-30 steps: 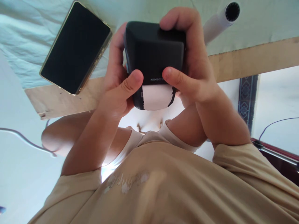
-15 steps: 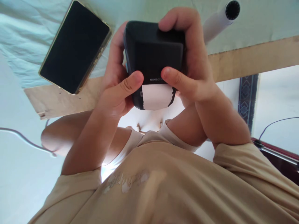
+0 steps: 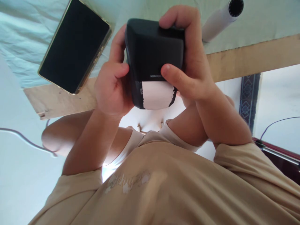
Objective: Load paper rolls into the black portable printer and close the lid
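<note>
A black handheld device (image 3: 156, 53) with "NIIMBOT" lettering is held up between both hands. White paper (image 3: 157, 95) with ragged side edges curves over its lower end. My left hand (image 3: 113, 84) grips the device's left side, its thumb against the side edge and its fingers partly hidden behind. Around the right side my right hand (image 3: 194, 56) is wrapped, one finger over the top edge and the thumb on the front face beside the lettering.
A dark-screened phone (image 3: 75, 47) lies on the pale green cloth (image 3: 21, 40) at upper left. A white cylinder (image 3: 219, 23) with a dark end is at upper right. The wooden table edge (image 3: 253, 56) crosses the view; a cable (image 3: 28, 142) runs at left.
My left thumb has moved off the device's front face to its left side edge. The device is slightly higher in view, still held in both hands.
</note>
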Tool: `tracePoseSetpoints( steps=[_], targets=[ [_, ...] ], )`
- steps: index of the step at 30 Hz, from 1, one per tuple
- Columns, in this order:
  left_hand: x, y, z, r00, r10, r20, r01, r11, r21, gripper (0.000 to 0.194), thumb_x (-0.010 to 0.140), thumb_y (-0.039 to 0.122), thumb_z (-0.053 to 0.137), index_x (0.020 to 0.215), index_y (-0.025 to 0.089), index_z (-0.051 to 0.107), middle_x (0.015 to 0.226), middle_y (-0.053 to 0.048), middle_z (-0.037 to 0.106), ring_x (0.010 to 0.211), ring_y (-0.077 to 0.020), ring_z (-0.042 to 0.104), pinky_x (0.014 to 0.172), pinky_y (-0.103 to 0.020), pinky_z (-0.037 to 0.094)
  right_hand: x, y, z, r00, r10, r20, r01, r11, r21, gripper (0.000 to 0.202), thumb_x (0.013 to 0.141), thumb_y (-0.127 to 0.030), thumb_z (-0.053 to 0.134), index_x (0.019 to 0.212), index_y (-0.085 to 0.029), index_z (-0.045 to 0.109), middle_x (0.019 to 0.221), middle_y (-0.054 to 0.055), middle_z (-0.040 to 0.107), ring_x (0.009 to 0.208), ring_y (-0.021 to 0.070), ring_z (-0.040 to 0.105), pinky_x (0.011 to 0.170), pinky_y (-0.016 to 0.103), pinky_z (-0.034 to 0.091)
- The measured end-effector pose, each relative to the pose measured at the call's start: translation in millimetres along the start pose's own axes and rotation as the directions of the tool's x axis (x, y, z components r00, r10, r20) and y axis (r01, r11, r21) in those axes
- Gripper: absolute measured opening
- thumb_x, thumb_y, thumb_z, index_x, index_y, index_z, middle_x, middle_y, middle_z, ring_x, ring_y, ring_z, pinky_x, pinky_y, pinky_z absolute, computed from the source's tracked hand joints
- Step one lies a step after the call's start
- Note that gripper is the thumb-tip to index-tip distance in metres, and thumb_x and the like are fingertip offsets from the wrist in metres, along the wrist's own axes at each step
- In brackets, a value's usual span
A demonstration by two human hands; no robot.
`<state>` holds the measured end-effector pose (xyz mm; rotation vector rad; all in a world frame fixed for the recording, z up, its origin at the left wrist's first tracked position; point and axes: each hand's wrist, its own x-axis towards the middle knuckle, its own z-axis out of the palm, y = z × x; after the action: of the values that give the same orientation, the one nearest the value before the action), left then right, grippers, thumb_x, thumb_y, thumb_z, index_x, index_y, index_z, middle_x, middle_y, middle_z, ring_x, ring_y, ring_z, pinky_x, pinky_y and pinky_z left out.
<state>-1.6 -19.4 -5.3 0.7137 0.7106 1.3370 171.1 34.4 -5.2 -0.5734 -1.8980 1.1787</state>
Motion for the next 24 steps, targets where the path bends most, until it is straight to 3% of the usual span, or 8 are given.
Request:
tracePoseSetpoints(
  steps=[7, 14, 18, 21, 24],
  targets=[
    [1.0, -1.6, -1.6, 0.999, 0.034, 0.03, -0.033, 0.999, -0.025, 0.04, 0.081, 0.014, 0.035, 0.116, 0.018, 0.054, 0.103, 0.001, 0.065, 0.138, -0.0176, 0.056, 0.132, -0.047, 0.037, -1.9, 1.3, -1.8, 0.998, -0.056, 0.037, 0.058, 0.997, -0.043, 0.054, 0.088, -0.043, 0.052, 0.128, -0.009, 0.04, 0.129, 0.007, 0.045, 0.125, 0.009, 0.049, 0.119, 0.027, 0.044],
    [-0.8, 1.9, 2.7, 0.998, 0.023, 0.057, -0.018, 0.997, -0.071, 0.041, 0.084, 0.008, 0.027, 0.12, 0.015, 0.046, 0.103, 0.001, 0.061, 0.136, -0.0145, 0.058, 0.133, -0.049, 0.032, -2.8, 2.5, -2.7, 0.997, -0.07, 0.034, 0.073, 0.991, -0.108, 0.055, 0.089, -0.048, 0.051, 0.129, -0.012, 0.041, 0.13, 0.005, 0.047, 0.124, 0.0093, 0.049, 0.117, 0.024, 0.046],
    [-0.2, 0.6, 1.6, 0.998, 0.032, 0.055, -0.029, 0.998, -0.056, 0.041, 0.082, 0.009, 0.031, 0.118, 0.017, 0.049, 0.105, -0.001, 0.06, 0.142, -0.0176, 0.052, 0.132, -0.049, 0.036, -4.5, -0.1, -2.5, 0.999, -0.02, 0.031, 0.024, 0.992, -0.126, 0.047, 0.091, -0.044, 0.049, 0.129, -0.017, 0.043, 0.131, 0.002, 0.044, 0.126, 0.0067, 0.048, 0.119, 0.022, 0.045],
    [0.5, -1.0, -1.0, 0.998, 0.023, 0.053, -0.02, 0.999, -0.051, 0.041, 0.079, 0.013, 0.041, 0.118, 0.019, 0.051, 0.111, -0.002, 0.061, 0.147, -0.0204, 0.047, 0.131, -0.046, 0.039, -3.9, 0.4, -0.6, 1.0, -0.007, 0.002, 0.007, 0.999, -0.05, 0.051, 0.088, -0.045, 0.053, 0.128, -0.014, 0.044, 0.129, 0.003, 0.044, 0.124, 0.0063, 0.048, 0.117, 0.021, 0.043],
    [0.8, -2.2, -3.1, 0.999, 0.021, 0.044, -0.018, 0.998, -0.065, 0.044, 0.079, 0.015, 0.044, 0.122, 0.018, 0.048, 0.116, -0.002, 0.062, 0.149, -0.0228, 0.045, 0.13, -0.052, 0.038, -1.2, 2.2, 2.0, 0.999, 0.03, -0.017, -0.029, 0.997, 0.074, 0.064, 0.081, -0.052, 0.058, 0.125, -0.007, 0.043, 0.125, 0.006, 0.046, 0.121, 0.0091, 0.049, 0.117, 0.022, 0.043]
  ],
)
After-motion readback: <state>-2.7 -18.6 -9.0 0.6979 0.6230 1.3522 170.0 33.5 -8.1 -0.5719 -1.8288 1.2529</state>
